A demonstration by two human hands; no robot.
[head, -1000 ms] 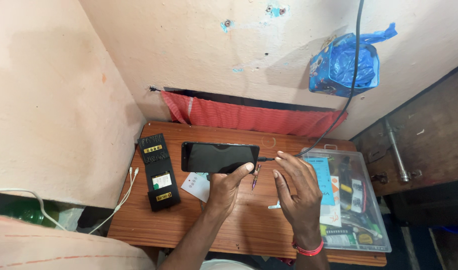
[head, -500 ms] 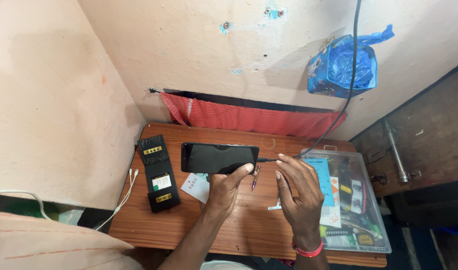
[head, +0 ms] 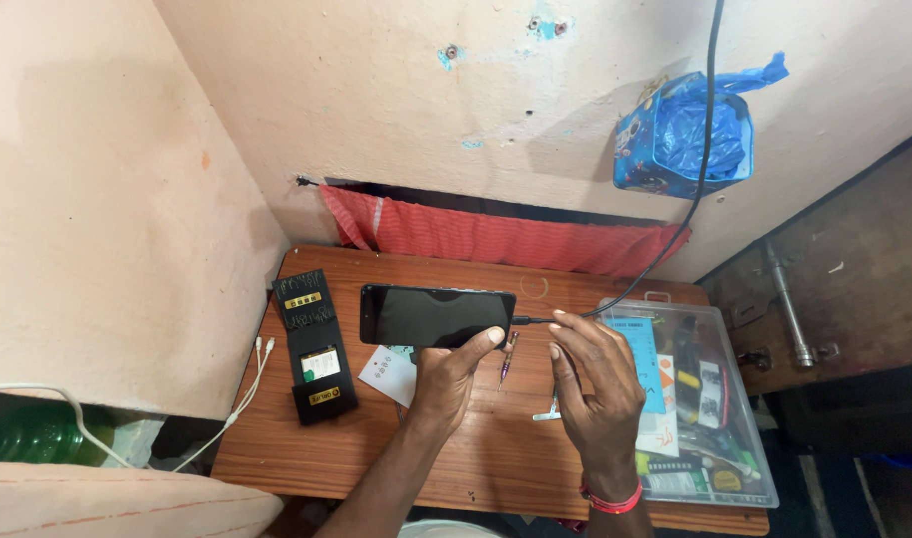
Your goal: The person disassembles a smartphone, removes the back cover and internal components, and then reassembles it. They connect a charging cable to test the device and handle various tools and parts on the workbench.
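**A:** ok so going left to right: white cables hang off the desk edge at about 9 o'clock, then a black tool case lies flat, and a small white card peeks out from under the phone.

**B:** and the phone itself?

**A:** the black phone is held level just above the desk, screen dark. The left hand grips it along the lower edge, thumb pressing near the right corner, the rest of the fingers tucked under it. At the phone's 3 o'clock the right hand has its fingers pinching the black cable right behind the plug.

**B:** anything different from a second ago?

**A:** yeah, the phone sat a little further left, and the right hand was spread more open. Now the fingertips are closed on the cable and the plug sits at the phone's end. Can't tell if it's fully seated though.

**B:** what's on the right?

**A:** a small screwdriver between the hands, then a clear plastic box of tools at 3 o'clock. A blue bag hangs on the wall at 1 o'clock.
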